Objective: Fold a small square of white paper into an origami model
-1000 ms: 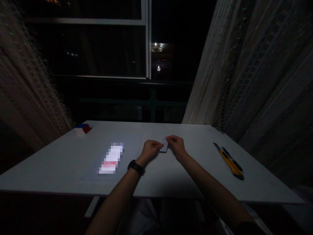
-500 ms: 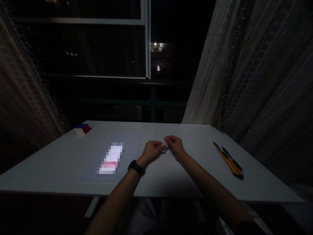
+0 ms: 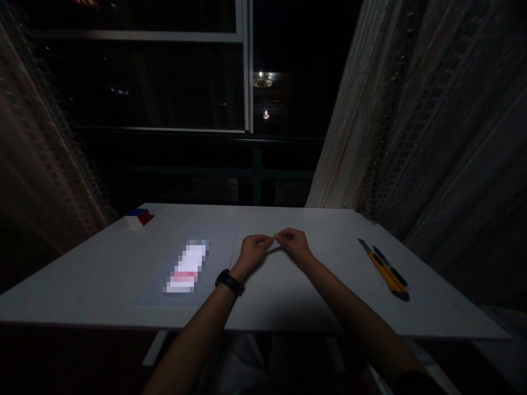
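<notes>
Both my hands meet above the middle of a white table [image 3: 102,274]. My left hand [image 3: 252,250], with a black watch on its wrist, and my right hand [image 3: 295,244] pinch a small pale piece of paper [image 3: 274,249] between their fingertips. The paper is seen nearly edge-on, as a thin strip just above the tabletop. Both hands have their fingers closed on it.
A blurred white and red flat item [image 3: 187,266] lies on a pale sheet left of my hands. A red, white and blue block [image 3: 138,216] sits at the far left corner. A yellow utility knife [image 3: 385,272] and a dark pen [image 3: 391,267] lie at the right. Curtains hang on both sides.
The small paper was held facing up as a flat square; it has since been folded or turned down and now shows only as a thin edge. My fingertips have drawn closer together.
</notes>
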`<act>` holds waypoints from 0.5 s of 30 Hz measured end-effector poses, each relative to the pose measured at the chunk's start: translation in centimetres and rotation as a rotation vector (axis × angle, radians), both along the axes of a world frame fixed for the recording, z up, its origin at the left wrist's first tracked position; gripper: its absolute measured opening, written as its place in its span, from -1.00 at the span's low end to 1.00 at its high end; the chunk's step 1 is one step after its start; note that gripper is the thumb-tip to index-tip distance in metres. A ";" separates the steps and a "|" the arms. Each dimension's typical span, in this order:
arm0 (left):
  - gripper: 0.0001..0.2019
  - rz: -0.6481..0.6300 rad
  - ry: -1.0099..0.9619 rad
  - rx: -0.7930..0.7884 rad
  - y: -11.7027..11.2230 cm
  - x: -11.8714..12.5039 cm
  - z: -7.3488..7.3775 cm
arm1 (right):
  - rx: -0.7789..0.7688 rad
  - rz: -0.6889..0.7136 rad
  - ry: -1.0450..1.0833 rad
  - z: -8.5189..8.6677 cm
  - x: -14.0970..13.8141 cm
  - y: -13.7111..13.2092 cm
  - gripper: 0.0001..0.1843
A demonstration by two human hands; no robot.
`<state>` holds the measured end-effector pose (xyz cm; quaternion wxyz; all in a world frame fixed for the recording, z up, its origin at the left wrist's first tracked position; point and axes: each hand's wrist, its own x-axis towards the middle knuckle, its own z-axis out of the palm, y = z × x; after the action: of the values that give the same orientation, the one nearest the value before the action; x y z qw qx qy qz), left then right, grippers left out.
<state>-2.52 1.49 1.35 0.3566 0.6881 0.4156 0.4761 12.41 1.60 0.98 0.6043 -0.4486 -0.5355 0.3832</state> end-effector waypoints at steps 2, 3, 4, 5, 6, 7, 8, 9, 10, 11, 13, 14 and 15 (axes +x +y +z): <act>-0.73 -0.007 -0.033 -0.014 -0.2 0.0 0.2 | -0.061 0.027 0.037 0.0 0.2 0.1 -0.71; -0.73 -0.008 -0.057 -0.032 -0.3 0.1 0.2 | -0.094 0.032 0.061 0.0 0.3 0.1 -0.69; -0.71 -0.008 -0.083 -0.052 -0.4 0.2 0.3 | -0.122 0.028 0.084 -0.1 0.3 0.2 -0.68; -0.70 -0.009 -0.107 -0.073 -0.5 0.2 0.4 | -0.143 0.019 0.104 -0.1 0.4 0.2 -0.67; -0.70 -0.008 -0.125 -0.090 -0.6 0.3 0.4 | -0.155 0.011 0.117 -0.1 0.5 0.3 -0.67; -0.71 -0.007 -0.134 -0.103 -0.7 0.4 0.5 | -0.161 0.007 0.124 -0.2 0.6 0.3 -0.66; -0.73 -0.005 -0.136 -0.111 -0.7 0.4 0.5 | -0.167 0.013 0.125 -0.2 0.6 0.4 -0.66; -0.75 -0.005 -0.131 -0.115 -0.7 0.4 0.5 | -0.173 0.027 0.119 -0.2 0.6 0.4 -0.67; -0.77 -0.004 -0.125 -0.116 -0.6 0.4 0.5 | -0.176 0.049 0.105 -0.2 0.7 0.4 -0.67; -0.78 -0.006 -0.114 -0.112 -0.6 0.4 0.5 | -0.170 0.073 0.079 -0.2 0.7 0.3 -0.68; -0.79 -0.023 -0.083 -0.092 -0.5 0.3 0.4 | -0.134 0.107 -0.008 -0.1 0.7 0.2 -0.69; -0.79 -0.033 -0.069 -0.084 -0.5 0.3 0.3 | -0.113 0.113 -0.060 -0.1 0.7 0.2 -0.69; -0.79 -0.046 -0.061 -0.079 -0.4 0.2 0.3 | -0.095 0.110 -0.110 -0.1 0.8 0.2 -0.69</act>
<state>-2.27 1.06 1.65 0.4068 0.6681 0.4072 0.4715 13.18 1.84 0.84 0.5302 -0.4669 -0.5730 0.4155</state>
